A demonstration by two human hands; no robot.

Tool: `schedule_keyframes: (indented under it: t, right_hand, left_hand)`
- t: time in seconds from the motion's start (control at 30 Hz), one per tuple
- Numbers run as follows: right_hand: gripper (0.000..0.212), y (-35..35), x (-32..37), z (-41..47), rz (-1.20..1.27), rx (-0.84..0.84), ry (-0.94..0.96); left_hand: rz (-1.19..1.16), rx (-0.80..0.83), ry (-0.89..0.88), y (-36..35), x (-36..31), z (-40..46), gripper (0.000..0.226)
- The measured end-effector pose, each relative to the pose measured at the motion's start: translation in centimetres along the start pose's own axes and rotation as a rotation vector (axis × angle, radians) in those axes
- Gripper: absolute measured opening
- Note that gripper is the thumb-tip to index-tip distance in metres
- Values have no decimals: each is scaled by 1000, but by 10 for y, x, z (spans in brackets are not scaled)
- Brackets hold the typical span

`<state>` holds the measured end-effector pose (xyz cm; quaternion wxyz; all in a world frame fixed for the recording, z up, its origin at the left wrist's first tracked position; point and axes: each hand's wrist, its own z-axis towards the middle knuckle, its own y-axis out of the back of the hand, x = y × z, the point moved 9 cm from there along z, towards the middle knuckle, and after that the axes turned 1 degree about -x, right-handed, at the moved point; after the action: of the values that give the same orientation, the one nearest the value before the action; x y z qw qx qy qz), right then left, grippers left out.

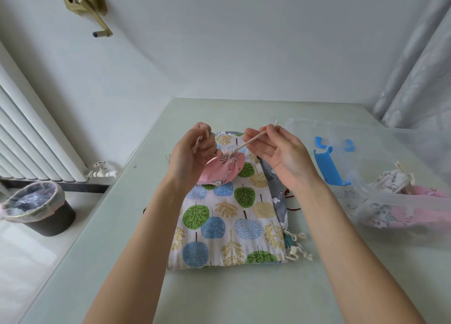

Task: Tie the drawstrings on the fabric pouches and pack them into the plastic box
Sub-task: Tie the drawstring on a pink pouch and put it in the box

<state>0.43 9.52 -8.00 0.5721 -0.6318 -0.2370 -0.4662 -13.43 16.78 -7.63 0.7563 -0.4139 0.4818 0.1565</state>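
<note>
A small pink pouch (223,171) with its mouth gathered hangs between my hands above a stack of pouches. My left hand (192,155) pinches one cream drawstring end, and my right hand (278,152) pinches the other drawstring (253,140), pulled taut up to the right. Under them lies a large tree-print pouch (227,221) on top of a grey pouch (275,189). At the right stands the clear plastic box (402,201), holding a white pouch (393,180) and pink pouches (427,193).
Blue latches (328,163) belong to the box's clear lid at the right. The pale green table (219,294) fills the foreground. To the left are a white radiator (31,133) and a lined dark bin (39,209) on the floor.
</note>
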Motion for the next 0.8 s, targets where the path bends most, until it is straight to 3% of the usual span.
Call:
schedule_keyframes:
  t: [0.17,0.5,0.7,0.8]
  right_hand:
    - [19,3,-2,-3,-329,-83,48]
    - [16,14,-5,-2,-805,-124,12]
    - [31,17,1,-19,-1675,-148,109]
    - [14,7,10,-31,-1601,-56,270]
  left_hand:
    - [270,-69,26,6,-2,-2,26]
    - [474,-84,66,13,5,-3,27]
    - [692,-114,72,16,1,-12,23]
    - [971,-150,21,24,-11,-19,24]
